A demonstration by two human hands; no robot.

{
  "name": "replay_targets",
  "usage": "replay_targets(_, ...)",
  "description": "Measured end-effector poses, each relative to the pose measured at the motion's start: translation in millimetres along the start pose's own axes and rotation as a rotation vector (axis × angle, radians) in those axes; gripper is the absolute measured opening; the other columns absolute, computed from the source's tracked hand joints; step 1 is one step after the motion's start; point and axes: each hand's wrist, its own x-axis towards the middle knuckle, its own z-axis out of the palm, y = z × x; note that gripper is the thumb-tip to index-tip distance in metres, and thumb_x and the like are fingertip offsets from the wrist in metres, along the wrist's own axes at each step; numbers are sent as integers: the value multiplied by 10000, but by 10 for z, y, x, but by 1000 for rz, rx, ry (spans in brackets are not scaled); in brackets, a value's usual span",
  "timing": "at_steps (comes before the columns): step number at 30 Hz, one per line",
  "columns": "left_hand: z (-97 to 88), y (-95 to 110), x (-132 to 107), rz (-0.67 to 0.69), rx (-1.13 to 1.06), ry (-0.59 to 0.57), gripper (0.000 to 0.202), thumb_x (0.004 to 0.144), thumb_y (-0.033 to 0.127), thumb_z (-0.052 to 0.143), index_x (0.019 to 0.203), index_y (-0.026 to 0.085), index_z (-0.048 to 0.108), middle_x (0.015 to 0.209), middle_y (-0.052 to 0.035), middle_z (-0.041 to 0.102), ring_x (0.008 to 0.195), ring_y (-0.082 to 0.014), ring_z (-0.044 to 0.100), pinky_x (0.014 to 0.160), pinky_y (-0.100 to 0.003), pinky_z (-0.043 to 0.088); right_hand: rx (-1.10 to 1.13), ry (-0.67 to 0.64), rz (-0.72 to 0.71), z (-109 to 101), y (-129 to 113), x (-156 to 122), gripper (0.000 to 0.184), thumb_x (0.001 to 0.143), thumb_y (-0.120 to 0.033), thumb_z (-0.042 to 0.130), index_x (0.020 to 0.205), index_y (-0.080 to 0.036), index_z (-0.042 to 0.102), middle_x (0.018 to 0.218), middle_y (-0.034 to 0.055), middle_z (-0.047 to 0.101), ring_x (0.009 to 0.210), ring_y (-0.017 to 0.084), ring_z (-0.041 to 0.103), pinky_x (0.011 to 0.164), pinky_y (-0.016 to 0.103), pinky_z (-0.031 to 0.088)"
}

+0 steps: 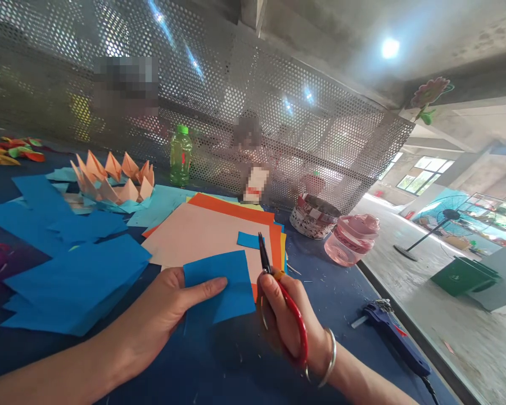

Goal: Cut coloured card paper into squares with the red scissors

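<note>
My left hand (172, 306) pinches a blue sheet of paper (225, 281), its thumb lying across the top. In my right hand (293, 309) is a pair of scissors (299, 326) with red handles; the dark blades point up and away, just right of the blue sheet. Beyond the sheet, a small blue paper strip (248, 240) lies on a stack of pale pink paper (194, 230). Orange and yellow sheets stick out from beneath that stack. To the left of my left hand is a pile of blue paper pieces (80, 275).
A crown-like ring of folded peach paper (118, 185) stands at the back left, near a green-capped bottle (181, 154). At the right are a round basket (314, 216), a pink cup (352, 239) and a glue gun (398, 337) by the table edge. A perforated metal panel (219, 95) rises behind.
</note>
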Motion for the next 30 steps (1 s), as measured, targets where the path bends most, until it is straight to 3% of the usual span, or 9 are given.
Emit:
replay_targets(5,-21,-21,-2,-17,119,0,481,759,330,770,1225,255,675,1034,-81,789,855,-327,753,774,-462,613,-728,-14,91,-330,-33,158,362,917,-536,518,760,-210,543,549,-9,558,482,148,510,483,257,251)
replay_targets(9,8,-19,-1,1,218,-38,515,714,282,796,1215,276,679,1005,-54,797,765,-288,759,777,-431,608,-1183,-120,287,-654,93,279,209,906,-350,530,986,-194,645,816,99,725,713,258,678,513,272,280)
replay_targets(13,54,-7,-14,27,256,-23,457,678,270,809,1127,291,729,954,-38,806,810,-284,758,784,-394,606,-1198,-199,302,-924,236,316,195,826,-306,633,925,-154,705,887,144,743,851,319,693,590,300,366)
replay_targets(15,80,-9,-26,31,253,1,434,661,300,821,1089,297,745,930,-37,809,872,-300,752,761,-386,611,-1179,-188,275,-954,241,331,233,885,-320,572,986,-154,702,943,141,745,896,316,691,637,314,399)
replay_targets(19,103,-12,-47,24,261,-15,389,653,357,819,1033,290,767,840,-47,812,853,-325,753,701,-402,616,-1100,-138,130,-739,179,515,341,1010,-228,325,1210,-198,600,1184,102,683,1084,246,635,785,311,434)
replay_targets(22,70,11,-42,9,307,-59,371,666,358,806,1025,275,770,806,-55,810,794,-319,757,685,-403,612,-1013,-230,31,-489,196,831,272,1005,-220,401,1145,-211,634,1216,66,658,1113,189,612,883,264,434)
replay_targets(24,29,29,-20,26,330,-74,401,677,347,799,1067,268,752,849,-51,811,796,-304,755,708,-398,609,-986,-267,25,-379,248,1081,256,985,-211,473,1195,-167,613,1296,110,595,1189,219,561,951,298,432)
replay_targets(26,-16,35,11,45,344,-89,449,682,336,800,1118,259,726,918,-45,808,813,-287,751,743,-396,602,-965,-315,55,-342,305,1307,347,936,-259,596,1257,-131,568,1338,155,543,1197,263,543,971,375,455)
replay_targets(30,-80,-10,53,69,314,-125,470,713,306,782,1169,238,693,1017,-47,790,838,-253,739,796,-383,581,-864,-458,139,-400,340,1577,323,948,-323,588,1233,-173,570,1240,91,592,1028,228,624,858,437,543)
